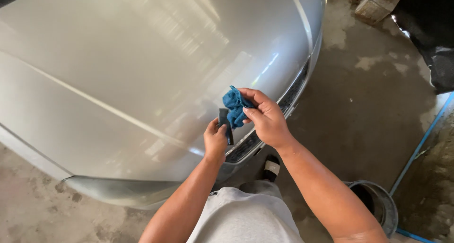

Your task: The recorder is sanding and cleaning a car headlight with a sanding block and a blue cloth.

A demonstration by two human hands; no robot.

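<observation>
My left hand (215,140) grips a small dark flat tool (225,125), held upright just above the front edge of a silver car hood (142,73). My right hand (266,116) pinches a crumpled blue cloth (234,106) between thumb and fingers. The cloth touches the upper part of the dark tool. Both hands hover over the hood's front edge, near the dark grille (293,91).
The car stands on a stained concrete floor (369,96). A grey metal bucket (378,205) sits at my right, a blue hose (421,143) beside it. A wooden block (376,4) and a black sheet (432,35) lie at the top right. My sandalled foot (271,167) shows below the bumper.
</observation>
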